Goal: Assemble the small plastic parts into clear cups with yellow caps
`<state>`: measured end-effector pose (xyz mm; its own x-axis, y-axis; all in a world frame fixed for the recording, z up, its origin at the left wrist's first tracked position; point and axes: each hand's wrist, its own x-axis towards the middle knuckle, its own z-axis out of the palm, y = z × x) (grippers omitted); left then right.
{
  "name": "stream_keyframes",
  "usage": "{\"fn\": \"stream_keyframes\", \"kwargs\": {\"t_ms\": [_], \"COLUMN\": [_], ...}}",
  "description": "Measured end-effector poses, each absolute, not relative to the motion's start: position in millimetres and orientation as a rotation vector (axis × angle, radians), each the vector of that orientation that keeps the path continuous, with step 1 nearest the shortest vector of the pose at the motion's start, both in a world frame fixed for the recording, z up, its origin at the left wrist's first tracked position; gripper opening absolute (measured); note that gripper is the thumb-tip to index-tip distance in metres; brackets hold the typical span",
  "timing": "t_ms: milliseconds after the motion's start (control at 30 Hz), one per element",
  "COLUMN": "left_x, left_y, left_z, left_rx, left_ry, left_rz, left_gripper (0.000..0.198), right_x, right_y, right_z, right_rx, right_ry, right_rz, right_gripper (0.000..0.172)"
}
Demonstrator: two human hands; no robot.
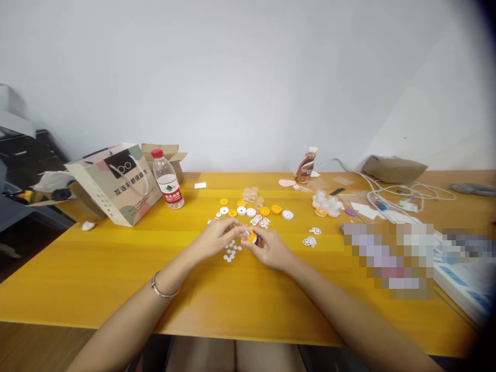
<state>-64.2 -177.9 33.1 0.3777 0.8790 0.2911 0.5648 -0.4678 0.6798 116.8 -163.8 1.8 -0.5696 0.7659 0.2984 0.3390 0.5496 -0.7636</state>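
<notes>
Both hands meet over the middle of the yellow table (116,268). My left hand (215,238) and my right hand (271,249) pinch a small orange and clear round part (250,236) between their fingertips. A silver bracelet (163,289) circles my left wrist. Just under the hands lies a cluster of tiny white discs (230,252). Beyond them are several yellow and white round caps (251,211) and small white cut-out pieces (260,221).
A paper gift bag (116,183) and a water bottle (167,180) stand at the left, with a cardboard box (170,154) behind. A brown drink bottle (306,165), clear cups (325,202), white cables (399,192) and a brown parcel (393,168) lie to the right.
</notes>
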Motion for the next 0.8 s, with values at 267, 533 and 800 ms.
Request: {"fn": "stream_keyframes", "kwargs": {"t_ms": [267,533,800], "left_x": [-64,-73,-61], "left_y": [-182,-184,-190], "left_z": [36,44,40], "left_rx": [2.272,2.284,2.404], "left_ry": [1.043,1.098,1.168], "left_rz": [0.824,0.634,0.693], "left_gripper": [0.018,0.04,0.024], "right_x": [121,116,118], "right_y": [-162,-161,-166], "right_z": [4,0,6], "right_rx": [-0.82,-0.828,-0.835], "right_ry": [-2.148,-2.16,-2.175], "right_rz": [1.056,1.128,1.136], "right_gripper": [0.025,0.029,0.023]}}
